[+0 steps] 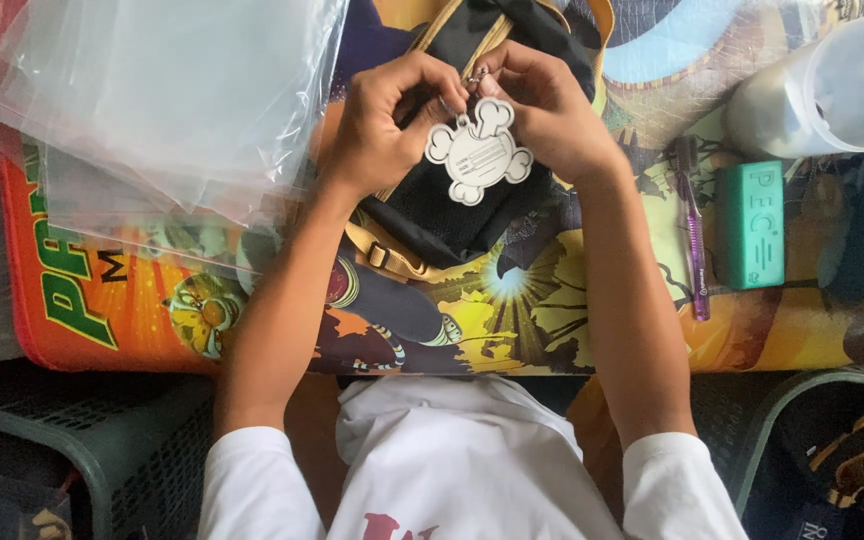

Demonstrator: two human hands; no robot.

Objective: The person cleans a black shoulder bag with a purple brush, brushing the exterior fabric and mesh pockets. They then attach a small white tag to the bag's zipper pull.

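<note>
1. Your left hand [384,125] curls inward, fingers bent, pinching the metal ring at the top of the white bone-shaped tag [479,153]
2. Your right hand [544,110] mirrors it, thumb and fingertips closed on the same ring
3. The tag hangs over the black bag [452,215] on the colourful mat [552,320], both forearms angled in

A colourful printed table [772,345] carries clear plastic bags [152,110], a black bag [452,215], a green box [752,225] and a purple pen [694,250].
</note>
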